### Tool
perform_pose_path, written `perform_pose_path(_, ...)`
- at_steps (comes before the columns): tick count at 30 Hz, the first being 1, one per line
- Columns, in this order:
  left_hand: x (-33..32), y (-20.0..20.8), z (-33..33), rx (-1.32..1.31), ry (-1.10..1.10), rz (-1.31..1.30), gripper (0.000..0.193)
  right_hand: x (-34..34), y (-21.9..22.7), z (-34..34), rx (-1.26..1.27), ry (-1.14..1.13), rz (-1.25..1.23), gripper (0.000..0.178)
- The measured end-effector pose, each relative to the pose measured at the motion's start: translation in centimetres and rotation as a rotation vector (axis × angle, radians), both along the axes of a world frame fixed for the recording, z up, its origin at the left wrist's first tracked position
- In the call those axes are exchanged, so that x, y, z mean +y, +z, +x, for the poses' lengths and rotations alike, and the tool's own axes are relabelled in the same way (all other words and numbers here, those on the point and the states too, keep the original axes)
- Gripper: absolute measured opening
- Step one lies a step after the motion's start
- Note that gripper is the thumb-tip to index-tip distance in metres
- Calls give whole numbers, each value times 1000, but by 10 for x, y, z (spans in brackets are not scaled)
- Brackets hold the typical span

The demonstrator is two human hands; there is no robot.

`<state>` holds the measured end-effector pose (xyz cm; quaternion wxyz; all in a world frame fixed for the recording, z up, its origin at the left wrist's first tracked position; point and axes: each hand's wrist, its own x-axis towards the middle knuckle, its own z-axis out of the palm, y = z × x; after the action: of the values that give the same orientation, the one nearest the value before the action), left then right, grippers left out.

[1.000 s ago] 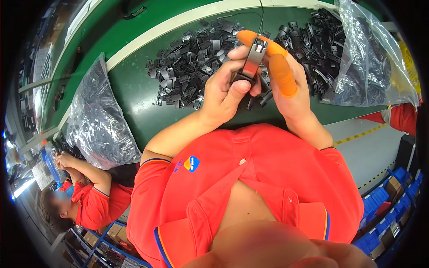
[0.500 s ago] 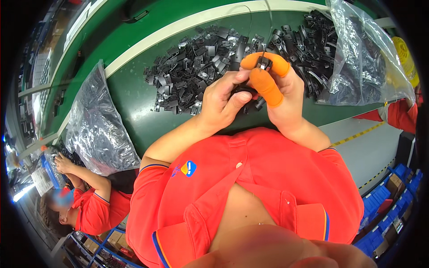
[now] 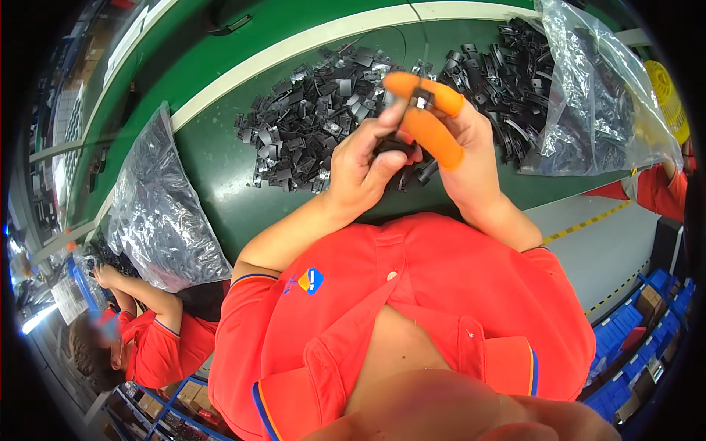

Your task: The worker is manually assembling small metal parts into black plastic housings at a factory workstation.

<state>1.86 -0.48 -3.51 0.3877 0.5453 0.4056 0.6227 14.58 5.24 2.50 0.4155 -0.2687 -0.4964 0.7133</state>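
Close to my chest, my left hand [image 3: 365, 160] is closed around a black plastic part [image 3: 395, 144], mostly hidden by the fingers and thumb. Orange finger covers [image 3: 435, 137] sit on the thumb and forefinger of my right hand [image 3: 471, 147]. Between those two fingers is a small black block with a bright metal face [image 3: 421, 98]; a thin dark cable runs upward near it. Both hands nearly meet, and whether the block touches the black part I cannot tell. Past my left hand lies a heap of small flat black pieces [image 3: 309, 121].
Longer black curved parts [image 3: 500, 70] are piled at the right of the green table [image 3: 220, 158]. A clear bag of dark parts [image 3: 581, 103] lies beyond, another bag [image 3: 165, 206] at the left. A co-worker [image 3: 165, 323] works at the left; blue bins [image 3: 625, 345] stand lower right.
My right fingers and the small black block have shifted slightly left, and the block's bright face shows more. The cable has swung left. My left hand has barely moved.
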Motion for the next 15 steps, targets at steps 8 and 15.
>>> perform_pose_path(8,0,2,7,147,52,-93,31,-6,-11,-3,32,-136,-69,21)
perform_pose_path(15,4,8,5,99,70,-58,30,-4,-12,-4,17,-56,67,31)
